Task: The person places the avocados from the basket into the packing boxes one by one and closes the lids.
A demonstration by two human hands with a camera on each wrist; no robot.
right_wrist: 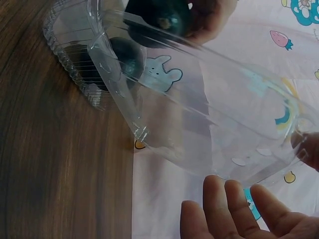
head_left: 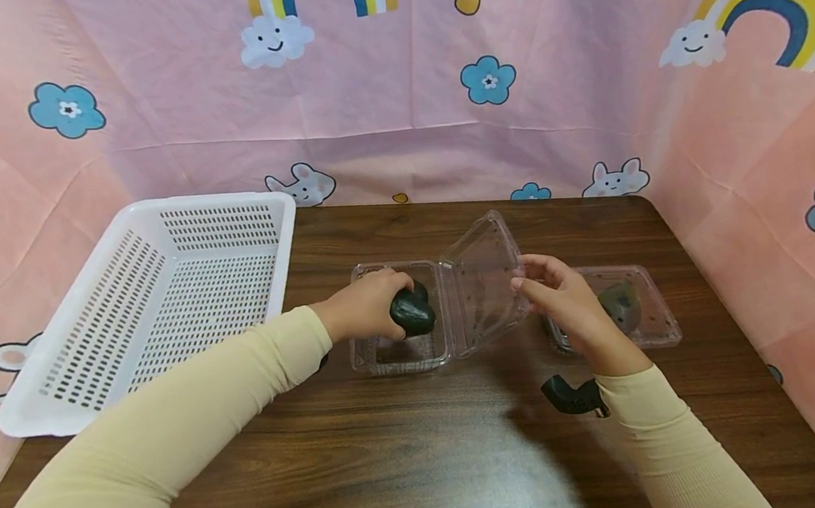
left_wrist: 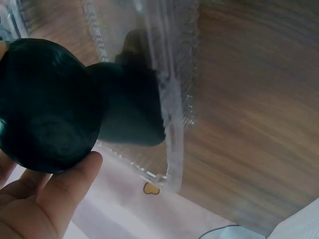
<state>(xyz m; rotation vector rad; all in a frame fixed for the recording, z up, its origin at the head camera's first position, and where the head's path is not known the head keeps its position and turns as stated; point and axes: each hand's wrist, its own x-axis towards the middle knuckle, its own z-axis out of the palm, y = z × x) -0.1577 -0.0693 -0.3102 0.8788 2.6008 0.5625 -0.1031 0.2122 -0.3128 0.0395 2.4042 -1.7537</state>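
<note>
My left hand (head_left: 366,305) grips a dark green avocado (head_left: 411,315) over the base of a clear plastic clamshell box (head_left: 401,366). In the left wrist view, fingers curl round the avocado's underside. A second dark avocado (left_wrist: 130,112) lies inside the base, beside the held one; the right wrist view shows it through the clear plastic. My right hand (head_left: 571,302) pinches the outer edge of the raised lid (head_left: 485,287) between thumb and fingers. The lid stands tilted up on its hinge, to the right of the base.
A white perforated basket (head_left: 280,260) stands at the left of the brown wooden table (head_left: 401,464). To the right, partly behind my right hand, lies another clear box (head_left: 660,317) with a green item (head_left: 619,305) inside. Patterned pink cloth (head_left: 390,97) encloses the back and sides.
</note>
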